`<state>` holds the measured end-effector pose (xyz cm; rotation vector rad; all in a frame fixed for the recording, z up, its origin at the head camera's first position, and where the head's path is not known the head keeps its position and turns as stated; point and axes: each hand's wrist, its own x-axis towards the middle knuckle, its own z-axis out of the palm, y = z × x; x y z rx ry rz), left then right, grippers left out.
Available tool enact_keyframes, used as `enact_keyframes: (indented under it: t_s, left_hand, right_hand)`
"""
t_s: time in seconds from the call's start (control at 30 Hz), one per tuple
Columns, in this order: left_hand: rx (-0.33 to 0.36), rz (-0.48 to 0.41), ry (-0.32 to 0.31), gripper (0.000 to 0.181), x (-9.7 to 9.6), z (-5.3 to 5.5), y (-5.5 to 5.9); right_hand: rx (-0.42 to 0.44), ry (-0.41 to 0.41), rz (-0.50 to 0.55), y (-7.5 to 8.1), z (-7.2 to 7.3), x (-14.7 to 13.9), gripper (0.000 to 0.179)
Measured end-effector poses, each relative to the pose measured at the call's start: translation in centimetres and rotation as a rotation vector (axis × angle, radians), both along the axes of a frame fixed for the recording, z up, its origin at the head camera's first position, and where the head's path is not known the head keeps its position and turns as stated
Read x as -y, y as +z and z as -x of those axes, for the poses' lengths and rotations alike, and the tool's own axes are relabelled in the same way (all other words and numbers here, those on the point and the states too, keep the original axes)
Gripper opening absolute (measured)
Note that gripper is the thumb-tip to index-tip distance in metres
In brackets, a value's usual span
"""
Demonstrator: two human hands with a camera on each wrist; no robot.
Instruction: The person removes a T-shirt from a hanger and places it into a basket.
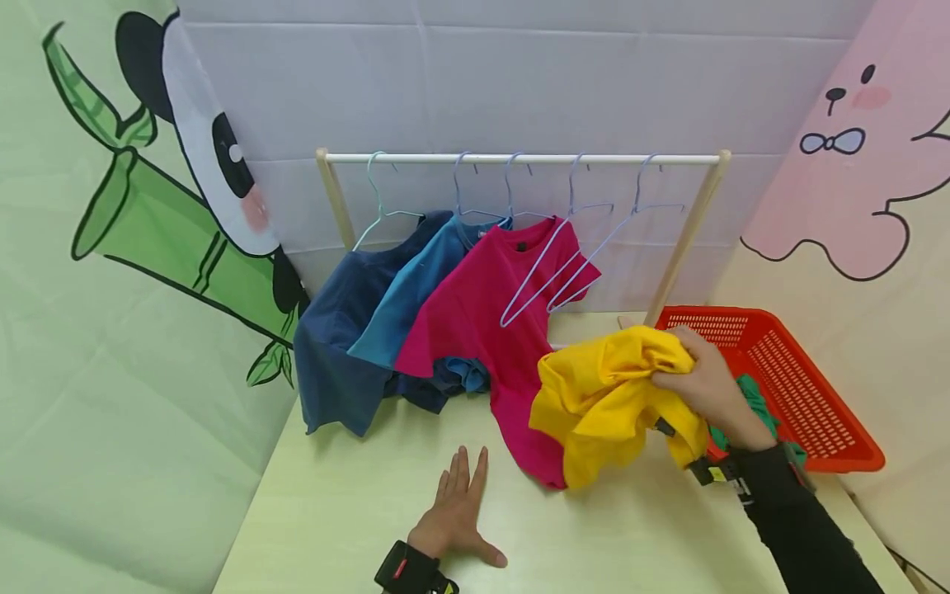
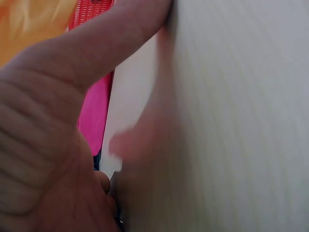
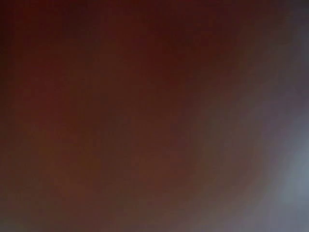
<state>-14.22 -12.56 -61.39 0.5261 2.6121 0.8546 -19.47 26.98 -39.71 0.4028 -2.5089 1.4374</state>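
Observation:
In the head view my right hand (image 1: 705, 379) grips a bunched yellow garment (image 1: 609, 396), lifted above the table in front of the red basket. Its folds hide what kind of garment it is. My left hand (image 1: 456, 511) rests on the table with fingers spread and straight, holding nothing. In the left wrist view the left thumb (image 2: 96, 46) reaches toward the pale tabletop. A pink T-shirt (image 1: 512, 322) hangs from the rack beside the yellow cloth, which covers part of it. The right wrist view is dark and blurred.
A rack with a white rod (image 1: 438, 158) holds a dark blue garment (image 1: 337, 346), a lighter blue shirt (image 1: 404, 297) and two bare hangers, one a lavender hanger (image 1: 634, 210). At right stands a red basket (image 1: 831, 412) containing green cloth (image 1: 753, 396). The table (image 1: 312, 511) stretches in front.

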Motion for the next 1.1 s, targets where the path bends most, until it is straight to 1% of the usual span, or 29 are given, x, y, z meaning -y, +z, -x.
enact_keyframes:
  t_s: [0.07,0.13,0.23,0.3,0.33,0.4,0.43,0.47,0.5,0.6,0.63,0.67,0.73,0.8,0.87,0.9,0.97,1.03,1.1]
  left_hand:
    - [-0.023,-0.015,0.002,0.165,0.1,0.2,-0.6]
    - [-0.044,-0.025,0.003,0.165,0.2,0.3,-1.0]
    - [-0.049,-0.039,0.001,0.166,0.3,0.3,-1.0]
    - [-0.044,-0.044,0.000,0.165,0.3,0.3,-0.8]
    - [-0.034,-0.041,-0.001,0.164,0.3,0.2,-0.3]
    - [-0.030,-0.036,-0.002,0.163,0.3,0.2,0.0]
    - [-0.044,-0.032,-0.006,0.163,0.3,0.2,-0.2]
    - [-0.040,-0.026,-0.008,0.163,0.3,0.2,0.2]
    - [-0.038,-0.018,-0.009,0.163,0.3,0.2,0.5]
    - [-0.034,0.006,-0.008,0.162,0.3,0.4,0.4]
    - [-0.037,0.010,-0.008,0.162,0.3,0.5,0.3]
    - [-0.024,0.015,-0.004,0.162,0.2,0.5,0.6]
    - [-0.030,0.014,0.000,0.162,0.3,0.7,-0.1]
    - [-0.044,0.003,-0.002,0.162,0.3,0.8,-0.4]
    - [-0.045,-0.003,-0.006,0.162,0.3,0.8,-0.7]
    - [-0.043,-0.008,-0.009,0.162,0.3,0.7,-0.8]
    - [-0.027,-0.006,-0.014,0.161,0.3,0.6,-0.7]
    - [-0.007,0.002,-0.020,0.161,0.1,0.4,-0.3]
    - [0.014,0.021,-0.021,0.160,-0.1,0.1,0.4]
  right_hand:
    - [-0.008,-0.050,0.036,1.9,-0.3,-1.6,0.041]
    - [-0.031,-0.109,0.065,3.7,-0.5,-3.1,0.038]
    - [-0.049,-0.168,0.169,6.2,-0.7,-5.2,0.040]
    - [-0.066,-0.227,0.189,7.9,-1.0,-6.5,0.044]
    - [-0.071,-0.257,0.190,8.6,-1.2,-7.1,0.045]
    - [-0.071,-0.330,0.160,9.7,-1.6,-8.1,0.045]
    - [-0.071,-0.372,0.126,10.2,-1.7,-8.6,0.045]
    - [-0.056,-0.411,0.089,10.6,-1.8,-9.0,0.044]
    - [-0.041,-0.441,0.074,10.8,-1.8,-9.4,0.044]
    - [0.037,-0.519,0.020,11.1,-1.5,-10.7,0.044]
    - [0.070,-0.546,-0.007,11.0,-1.3,-11.2,0.045]
    - [0.092,-0.573,-0.041,10.9,-1.0,-11.6,0.048]
    - [0.114,-0.609,-0.126,10.1,-0.3,-12.7,0.055]
    - [0.122,-0.630,-0.210,8.8,0.6,-13.8,0.061]
    - [0.113,-0.630,-0.294,7.0,1.6,-14.9,0.058]
    - [0.120,-0.618,-0.324,6.0,2.1,-15.5,0.057]
    - [0.146,-0.566,-0.360,3.9,2.7,-16.8,0.055]
    - [0.184,-0.507,-0.386,1.7,3.2,-17.9,0.054]
    - [0.247,-0.446,-0.389,-0.3,3.6,-18.7,0.055]
